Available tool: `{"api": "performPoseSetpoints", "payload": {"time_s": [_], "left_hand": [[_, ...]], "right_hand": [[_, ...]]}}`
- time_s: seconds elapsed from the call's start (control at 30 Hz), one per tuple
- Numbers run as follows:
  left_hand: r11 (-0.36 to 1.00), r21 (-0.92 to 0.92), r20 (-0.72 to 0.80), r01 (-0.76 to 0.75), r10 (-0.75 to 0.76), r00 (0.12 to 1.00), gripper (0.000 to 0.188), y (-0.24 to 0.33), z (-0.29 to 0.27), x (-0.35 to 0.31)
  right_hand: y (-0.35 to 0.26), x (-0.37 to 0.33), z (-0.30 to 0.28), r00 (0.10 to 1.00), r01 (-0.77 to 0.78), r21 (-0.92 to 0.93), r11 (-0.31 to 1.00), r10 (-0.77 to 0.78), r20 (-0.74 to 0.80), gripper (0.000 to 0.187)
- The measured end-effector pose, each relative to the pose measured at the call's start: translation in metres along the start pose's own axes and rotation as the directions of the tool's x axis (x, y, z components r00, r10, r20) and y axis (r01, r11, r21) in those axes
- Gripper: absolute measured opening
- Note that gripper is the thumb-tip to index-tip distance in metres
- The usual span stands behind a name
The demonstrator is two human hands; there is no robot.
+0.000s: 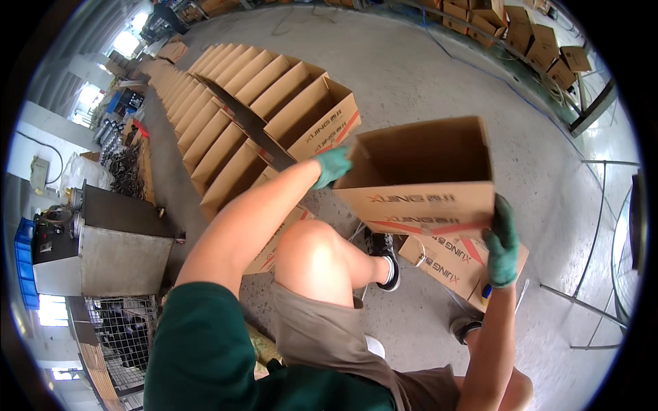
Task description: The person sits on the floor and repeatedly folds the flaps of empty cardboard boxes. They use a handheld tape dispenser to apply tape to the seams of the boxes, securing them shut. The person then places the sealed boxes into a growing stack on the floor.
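Observation:
Between my gloved hands hangs an open-topped cardboard box (415, 198), tilted so that its dark inside shows. My left hand (334, 166), in a green glove, grips its left edge. On the opposite side, the green-gloved right hand (504, 241) closes round the lower right corner. Under the box, by my shoes, lies more printed cardboard (449, 268), partly hidden; whether it is flat or folded up I cannot tell. Just beyond my left hand stand two long rows of similar open boxes (325, 127), packed closely side by side.
A metal cabinet (123, 240) and a wire cage (127, 335) stand on the left. Piled metal parts (123, 161) lie farther up. More cartons (541, 48) are heaped at the far right, near a thin metal frame (576, 298). A blue cable (473, 65) crosses the floor.

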State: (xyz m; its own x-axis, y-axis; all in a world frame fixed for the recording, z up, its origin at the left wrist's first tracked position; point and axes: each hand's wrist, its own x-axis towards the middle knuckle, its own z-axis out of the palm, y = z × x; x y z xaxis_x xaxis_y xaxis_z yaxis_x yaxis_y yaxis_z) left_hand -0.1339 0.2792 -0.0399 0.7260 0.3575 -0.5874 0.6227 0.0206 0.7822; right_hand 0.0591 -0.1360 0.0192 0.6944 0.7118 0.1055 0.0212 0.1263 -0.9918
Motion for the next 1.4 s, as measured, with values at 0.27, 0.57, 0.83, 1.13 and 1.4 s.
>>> {"api": "performPoseSetpoints", "payload": {"time_s": [0.27,0.57,0.83,1.13,1.4], "left_hand": [[0.999,-0.035,-0.762,0.017,-0.038,0.646,0.053,-0.199,-0.081,0.006],[0.356,0.896,-0.378,0.265,0.300,0.876,0.059,-0.079,0.016,-0.040],[0.738,0.608,-0.456,0.294,0.022,0.890,0.043,-0.121,-0.036,0.026],[0.518,0.616,-0.661,0.594,-0.071,0.747,0.053,-0.120,-0.126,0.067],[0.357,0.782,-0.584,0.511,0.136,0.800,0.046,-0.035,-0.098,0.070]], "right_hand": [[0.043,0.008,0.002,0.948,-0.180,-0.247,0.952,0.235,0.216,0.056],[0.056,-0.075,-0.063,0.898,-0.191,-0.639,0.745,0.395,0.192,0.030],[0.054,-0.087,-0.047,0.811,-0.360,-0.655,0.665,0.569,0.131,0.029],[0.061,-0.088,-0.057,0.771,-0.423,-0.664,0.617,0.630,0.094,0.030],[0.097,-0.114,-0.102,0.892,-0.153,-0.788,0.597,0.427,0.151,0.032]]}}
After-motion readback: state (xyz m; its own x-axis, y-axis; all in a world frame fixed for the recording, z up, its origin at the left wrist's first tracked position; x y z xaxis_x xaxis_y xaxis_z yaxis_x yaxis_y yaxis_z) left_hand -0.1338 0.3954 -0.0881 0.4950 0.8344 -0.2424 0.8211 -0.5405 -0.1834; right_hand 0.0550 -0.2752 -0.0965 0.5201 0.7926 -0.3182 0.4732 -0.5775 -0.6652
